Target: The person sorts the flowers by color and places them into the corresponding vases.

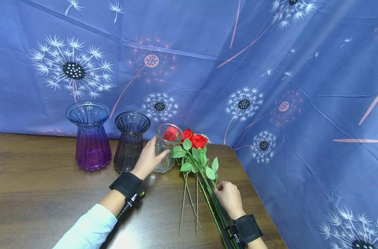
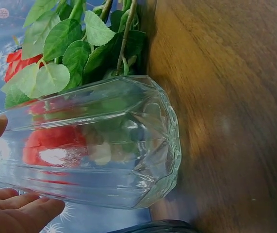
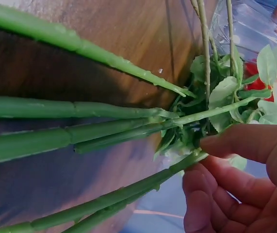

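My left hand holds the clear glass vase around its upper part, thumb on the near side. In the left wrist view the ribbed vase shows its base over the wood, with red blooms seen through the glass. To its right lies a bundle of red roses with green leaves and long stems. My right hand pinches a green rose stem between thumb and forefinger, just below the leaves. Several thicker green stems run beside that hand in the right wrist view.
A dark grey glass vase stands just left of the clear one. Farther left is a blue-to-purple vase. Thin brown stems lie across the wooden table. A blue dandelion-print cloth hangs behind and along the right edge.
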A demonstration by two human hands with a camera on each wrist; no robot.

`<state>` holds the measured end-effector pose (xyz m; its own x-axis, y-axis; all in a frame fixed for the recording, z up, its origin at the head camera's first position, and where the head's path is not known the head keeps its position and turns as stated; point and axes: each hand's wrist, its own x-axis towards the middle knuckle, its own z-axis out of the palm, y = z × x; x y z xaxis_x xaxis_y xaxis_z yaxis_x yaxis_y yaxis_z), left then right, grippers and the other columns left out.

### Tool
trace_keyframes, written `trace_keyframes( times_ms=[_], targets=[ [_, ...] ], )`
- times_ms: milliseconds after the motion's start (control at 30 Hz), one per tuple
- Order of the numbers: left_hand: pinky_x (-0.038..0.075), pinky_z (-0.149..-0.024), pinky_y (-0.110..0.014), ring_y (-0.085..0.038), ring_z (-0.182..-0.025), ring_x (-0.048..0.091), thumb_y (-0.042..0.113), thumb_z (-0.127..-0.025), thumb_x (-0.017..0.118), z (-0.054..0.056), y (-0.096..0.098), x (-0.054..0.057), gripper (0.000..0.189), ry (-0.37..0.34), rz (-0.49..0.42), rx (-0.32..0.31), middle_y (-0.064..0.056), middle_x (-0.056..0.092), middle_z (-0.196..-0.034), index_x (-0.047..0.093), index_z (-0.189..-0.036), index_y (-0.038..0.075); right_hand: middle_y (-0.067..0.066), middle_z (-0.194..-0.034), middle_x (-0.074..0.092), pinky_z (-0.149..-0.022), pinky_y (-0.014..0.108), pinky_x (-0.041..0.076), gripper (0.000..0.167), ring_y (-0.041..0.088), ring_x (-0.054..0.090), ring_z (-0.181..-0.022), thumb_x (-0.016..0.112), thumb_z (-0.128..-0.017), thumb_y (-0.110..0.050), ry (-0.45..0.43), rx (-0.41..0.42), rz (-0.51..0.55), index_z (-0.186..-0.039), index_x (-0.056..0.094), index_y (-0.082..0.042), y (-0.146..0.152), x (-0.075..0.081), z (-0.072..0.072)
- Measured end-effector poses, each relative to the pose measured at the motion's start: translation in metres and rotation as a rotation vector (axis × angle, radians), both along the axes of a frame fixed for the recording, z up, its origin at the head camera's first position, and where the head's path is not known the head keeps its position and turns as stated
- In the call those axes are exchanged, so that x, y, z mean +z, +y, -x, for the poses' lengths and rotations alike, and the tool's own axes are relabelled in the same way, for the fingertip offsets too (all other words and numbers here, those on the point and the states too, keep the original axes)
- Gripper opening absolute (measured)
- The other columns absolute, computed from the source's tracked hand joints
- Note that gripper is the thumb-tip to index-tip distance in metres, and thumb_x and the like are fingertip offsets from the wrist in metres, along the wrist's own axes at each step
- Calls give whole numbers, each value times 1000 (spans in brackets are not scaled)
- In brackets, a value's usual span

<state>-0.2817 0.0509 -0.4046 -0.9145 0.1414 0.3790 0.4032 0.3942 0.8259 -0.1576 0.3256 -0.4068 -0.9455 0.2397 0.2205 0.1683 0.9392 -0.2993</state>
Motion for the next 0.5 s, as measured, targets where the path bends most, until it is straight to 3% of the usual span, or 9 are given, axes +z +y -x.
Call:
trace_keyframes(
  times_ms=[300, 500],
  targets=[
    [36, -107, -50, -37, -128, 43, 27, -87, 67, -2, 0, 0, 69, -26, 23, -9, -23, 45, -138, 34, -141, 0, 8, -76, 69, -57, 35, 51, 11, 21, 65, -66, 66, -80, -8, 28, 29, 8, -84, 73, -1, 2, 9, -5],
    [37, -106, -51, -37, -128, 43, 29, -87, 66, -2, 0, 1, 69, -13, 26, -11, -23, 45, -138, 34, -140, 0, 12, -75, 67, -55, 33, 49, 9, 23, 63, -64, 67, -81, -4, 113, 76, 2, -85, 72, 3, 0, 23, -6]
  ],
)
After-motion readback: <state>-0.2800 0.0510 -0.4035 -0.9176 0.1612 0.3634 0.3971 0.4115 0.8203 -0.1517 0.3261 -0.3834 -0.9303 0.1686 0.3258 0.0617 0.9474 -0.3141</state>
